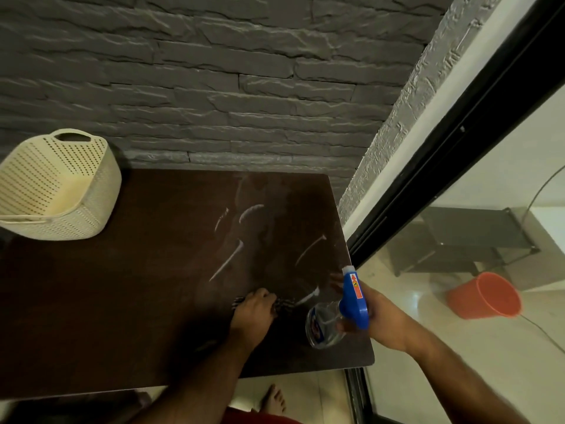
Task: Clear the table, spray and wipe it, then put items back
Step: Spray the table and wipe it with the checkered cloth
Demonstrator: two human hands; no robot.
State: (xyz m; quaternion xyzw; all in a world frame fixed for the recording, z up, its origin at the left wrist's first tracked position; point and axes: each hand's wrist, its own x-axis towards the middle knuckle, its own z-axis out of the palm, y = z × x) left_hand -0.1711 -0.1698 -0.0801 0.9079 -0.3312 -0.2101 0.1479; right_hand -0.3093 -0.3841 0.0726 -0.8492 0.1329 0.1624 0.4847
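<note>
The dark brown table (122,301) has wet streaks and a damp patch on its right half. My left hand (255,309) presses a dark checked cloth (284,303) flat on the table near the front right. My right hand (382,316) holds a clear spray bottle (324,327) with a blue trigger head (353,296) above the table's right front corner, nozzle pointing away toward the wall.
A cream perforated basket (55,191) stands on the table's back left corner. A grey stone wall runs behind the table. A black-framed glass door (458,166) lies to the right, with an orange bucket (486,296) and a grey shelf beyond it. My bare foot (273,399) shows below the table.
</note>
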